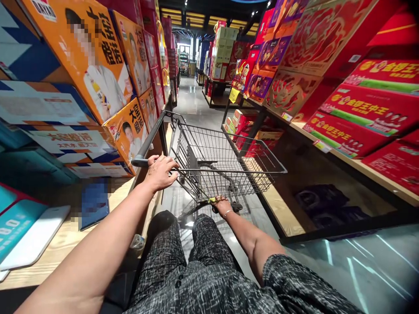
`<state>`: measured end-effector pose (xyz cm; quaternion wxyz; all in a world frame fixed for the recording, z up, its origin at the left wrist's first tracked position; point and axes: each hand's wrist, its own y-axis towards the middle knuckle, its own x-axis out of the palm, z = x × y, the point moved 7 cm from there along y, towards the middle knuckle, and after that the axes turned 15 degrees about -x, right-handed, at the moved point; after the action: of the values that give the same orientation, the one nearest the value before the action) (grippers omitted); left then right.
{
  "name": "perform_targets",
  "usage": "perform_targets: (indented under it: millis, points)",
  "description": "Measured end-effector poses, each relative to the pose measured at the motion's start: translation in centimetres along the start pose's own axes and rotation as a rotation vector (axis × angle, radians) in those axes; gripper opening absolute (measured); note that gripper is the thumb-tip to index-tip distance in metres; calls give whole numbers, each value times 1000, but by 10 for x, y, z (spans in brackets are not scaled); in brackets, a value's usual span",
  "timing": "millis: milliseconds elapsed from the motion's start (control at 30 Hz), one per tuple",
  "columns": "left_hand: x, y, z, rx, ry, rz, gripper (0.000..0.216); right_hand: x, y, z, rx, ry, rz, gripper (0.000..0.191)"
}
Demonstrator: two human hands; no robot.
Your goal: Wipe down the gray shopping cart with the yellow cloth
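A wire shopping cart (225, 148) stands at an angle in front of my legs, with no goods visible in its basket. My left hand (161, 172) is closed over the near top end of the cart, beside the grey end of its handle (140, 162). Lower down, my right hand (223, 206) reaches to the near lower side of the cart, its fingers curled at the frame. A small yellow-green piece (212, 200) shows at those fingertips. Exactly which bar the right hand grips is partly hidden.
Orange drink cartons (98, 65) are stacked on the left wooden shelf, where a blue flat object (94, 203) and a white board (36, 235) lie. Red gift boxes (356, 109) line the right shelf (334, 150), close to the cart. The tiled aisle (191, 93) stretches ahead.
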<state>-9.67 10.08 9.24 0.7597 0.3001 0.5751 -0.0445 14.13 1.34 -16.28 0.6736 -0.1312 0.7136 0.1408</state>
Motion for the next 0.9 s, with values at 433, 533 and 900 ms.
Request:
perform_targets:
  millis: [433, 533, 900]
  points:
    - [14, 6, 63, 33, 91, 15, 32, -120, 49, -19, -282, 22, 612, 33]
    - [40, 6, 71, 89, 93, -95, 49, -63, 38, -5, -283, 37, 355, 24]
    - [75, 23, 84, -40, 330, -318, 31, 10, 5, 38, -141, 97, 81, 17]
